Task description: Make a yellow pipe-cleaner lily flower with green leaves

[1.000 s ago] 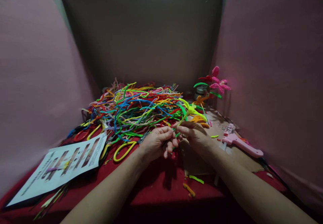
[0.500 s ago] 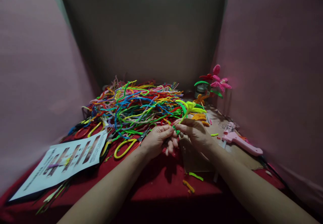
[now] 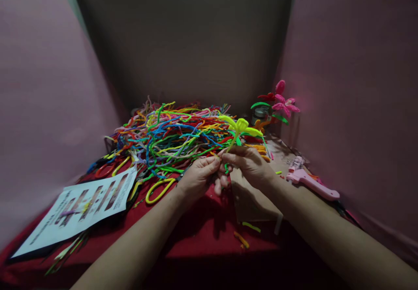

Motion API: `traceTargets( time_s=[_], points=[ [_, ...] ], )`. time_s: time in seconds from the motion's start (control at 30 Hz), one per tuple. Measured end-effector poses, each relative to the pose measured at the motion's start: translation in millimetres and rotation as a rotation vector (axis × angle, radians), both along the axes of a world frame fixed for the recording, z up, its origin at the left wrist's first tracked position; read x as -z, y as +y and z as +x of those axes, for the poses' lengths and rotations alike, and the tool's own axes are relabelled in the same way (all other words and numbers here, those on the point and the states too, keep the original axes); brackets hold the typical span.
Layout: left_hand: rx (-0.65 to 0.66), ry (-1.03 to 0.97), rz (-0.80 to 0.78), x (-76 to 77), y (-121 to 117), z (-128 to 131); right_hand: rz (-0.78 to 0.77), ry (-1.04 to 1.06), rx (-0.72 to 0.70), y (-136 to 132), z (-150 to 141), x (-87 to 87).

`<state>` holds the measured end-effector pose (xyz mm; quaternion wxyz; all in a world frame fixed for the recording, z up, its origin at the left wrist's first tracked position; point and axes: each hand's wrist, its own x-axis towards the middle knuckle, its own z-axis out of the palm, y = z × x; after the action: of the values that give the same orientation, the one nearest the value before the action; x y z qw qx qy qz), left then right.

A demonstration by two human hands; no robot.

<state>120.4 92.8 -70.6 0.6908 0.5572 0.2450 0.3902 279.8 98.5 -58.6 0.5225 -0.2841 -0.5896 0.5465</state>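
Observation:
A bright yellow pipe-cleaner flower (image 3: 241,126) stands above my hands, its petals spread and its stem running down between my fingertips. My left hand (image 3: 203,172) pinches the lower stem between thumb and forefinger, the other fingers curled below. Close beside it, my right hand (image 3: 251,163) grips the stem a little higher, its fingers pressed together. A piece of green pipe cleaner (image 3: 226,168) shows at the fingers under the stem; its far end is hidden by my hands. Behind them lies a large tangled heap of coloured pipe cleaners (image 3: 183,129).
Yellow-handled scissors (image 3: 160,190) lie left of my hands, near a printed sheet (image 3: 78,211). On the right, a pink glue gun (image 3: 311,183) rests by a cardboard sheet (image 3: 251,198). Pink pipe-cleaner flowers (image 3: 286,105) stand at the back right. Offcuts (image 3: 241,239) lie on the red cloth (image 3: 202,233).
Both hands have risen slightly with the yellow flower, which has shifted up and left and shows its petals more openly. The green piece at the fingers is less visible.

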Motion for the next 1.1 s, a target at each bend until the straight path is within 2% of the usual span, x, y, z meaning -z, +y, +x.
traceTargets(
  time_s=[0.13, 0.23, 0.43, 0.67, 0.8, 0.97, 1.1],
  points=[
    [-0.322, 0.151, 0.103, -6.7, 8.3, -7.9, 0.041, -0.022, 0.224, 11.7, 18.9, -3.4],
    [-0.431, 0.185, 0.049, -2.8, 20.2, -19.0, 0.002, -0.045, 0.306, 19.0, 33.6, 1.7],
    [-0.378, 0.210, 0.004, 4.8, 25.7, -20.6, -0.114, 0.039, 0.317, 19.7, 46.8, 3.5],
    [-0.361, 0.281, 0.019, 2.8, 18.3, -5.4, -0.022, 0.027, 0.293, 19.4, 47.4, 1.8],
    [-0.304, 0.334, 0.068, -11.1, 14.3, 7.5, 0.013, -0.045, 0.260, 18.2, 40.5, 7.2],
    [-0.244, 0.506, 0.213, -33.7, 7.3, 30.0, 0.018, -0.054, 0.232, 16.7, 36.6, 9.2],
    [-0.282, 0.466, 0.266, -31.5, 8.8, 37.7, 0.028, -0.025, 0.207, 14.5, 37.8, 7.5]
  ],
)
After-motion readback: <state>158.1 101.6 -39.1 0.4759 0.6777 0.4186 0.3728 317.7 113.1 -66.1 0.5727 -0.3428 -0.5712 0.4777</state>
